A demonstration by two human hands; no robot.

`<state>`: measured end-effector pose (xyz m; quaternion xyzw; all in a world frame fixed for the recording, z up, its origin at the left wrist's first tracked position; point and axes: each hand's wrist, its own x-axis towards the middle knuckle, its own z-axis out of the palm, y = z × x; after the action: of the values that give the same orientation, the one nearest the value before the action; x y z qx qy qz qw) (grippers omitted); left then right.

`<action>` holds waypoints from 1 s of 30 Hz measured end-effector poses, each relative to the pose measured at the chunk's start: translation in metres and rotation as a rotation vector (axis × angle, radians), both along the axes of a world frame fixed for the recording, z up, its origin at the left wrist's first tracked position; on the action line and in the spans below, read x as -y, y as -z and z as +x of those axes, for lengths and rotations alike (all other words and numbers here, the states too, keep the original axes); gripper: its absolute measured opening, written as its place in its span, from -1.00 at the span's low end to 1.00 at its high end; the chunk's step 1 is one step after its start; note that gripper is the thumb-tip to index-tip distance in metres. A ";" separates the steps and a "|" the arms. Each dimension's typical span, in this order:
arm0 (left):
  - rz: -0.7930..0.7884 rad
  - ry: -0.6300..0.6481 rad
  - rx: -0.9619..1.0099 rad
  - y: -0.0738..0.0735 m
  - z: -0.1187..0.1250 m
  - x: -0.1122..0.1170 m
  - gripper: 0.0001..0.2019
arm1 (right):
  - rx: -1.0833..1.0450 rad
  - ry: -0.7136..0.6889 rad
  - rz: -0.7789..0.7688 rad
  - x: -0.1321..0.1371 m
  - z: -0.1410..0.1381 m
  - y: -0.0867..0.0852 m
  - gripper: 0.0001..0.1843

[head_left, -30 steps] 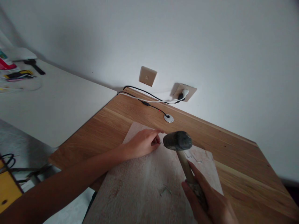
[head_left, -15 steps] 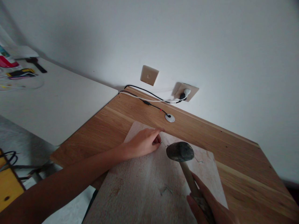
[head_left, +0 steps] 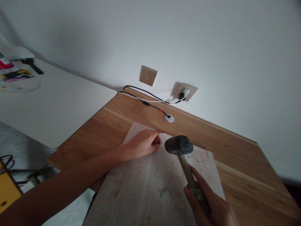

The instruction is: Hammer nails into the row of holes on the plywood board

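Note:
My left hand (head_left: 143,143) rests near the far edge of a pale wooden board (head_left: 136,185), its thumb and fingers pinched together. A tiny metal tip shows at the fingertips; it looks like a nail (head_left: 161,143), mostly hidden by the hand. My right hand (head_left: 209,201) is wrapped round the handle of a rubber mallet (head_left: 179,145). The mallet's dark head hangs above the board, just right of my left fingertips and apart from them. Loose nails (head_left: 166,190) lie on the board near its middle, and others (head_left: 198,161) lie toward its far right corner.
Beneath the board is a wooden desk (head_left: 242,169) against a white wall. Cables (head_left: 150,101) run from a wall socket (head_left: 185,91) along its back, one into a round grommet (head_left: 169,118). A white table (head_left: 58,103) with tools adjoins on the left. Something yellow (head_left: 8,191) stands lower left.
The mallet has risen a little in my right hand, its head moving up and slightly left. My left hand keeps its pinch at the same spot on the board. The view has shifted slightly.

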<state>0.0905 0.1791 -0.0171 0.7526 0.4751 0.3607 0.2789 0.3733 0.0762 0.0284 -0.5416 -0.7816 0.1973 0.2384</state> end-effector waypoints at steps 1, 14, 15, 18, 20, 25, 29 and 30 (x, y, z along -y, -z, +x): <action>0.001 0.002 0.006 0.000 0.000 0.000 -0.46 | 0.007 -0.018 0.001 -0.004 -0.003 -0.002 -0.38; 0.016 0.007 -0.004 0.004 -0.001 0.000 -0.43 | 0.022 -0.054 0.018 -0.004 -0.001 -0.002 -0.42; 0.012 0.001 -0.003 0.004 -0.001 0.000 -0.43 | 0.023 -0.051 0.014 -0.004 -0.001 -0.002 -0.41; 0.000 0.002 0.002 0.003 -0.001 -0.001 -0.44 | 0.002 -0.050 0.025 -0.005 -0.001 -0.002 -0.40; 0.002 0.001 0.007 0.003 0.000 -0.001 -0.44 | 0.004 -0.046 0.048 -0.006 -0.002 -0.002 -0.40; -0.001 -0.005 0.020 0.000 -0.001 -0.001 -0.46 | 0.038 -0.118 0.066 -0.010 -0.011 -0.001 -0.42; 0.014 -0.019 0.015 -0.002 -0.001 0.000 -0.46 | 0.010 -0.066 0.070 -0.006 -0.018 0.003 -0.40; 0.012 -0.016 0.013 -0.002 -0.001 0.000 -0.46 | 0.003 -0.057 0.066 -0.005 -0.018 0.003 -0.40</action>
<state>0.0897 0.1794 -0.0148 0.7479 0.4772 0.3708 0.2745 0.3556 0.0810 0.0253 -0.5111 -0.8033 0.1772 0.2492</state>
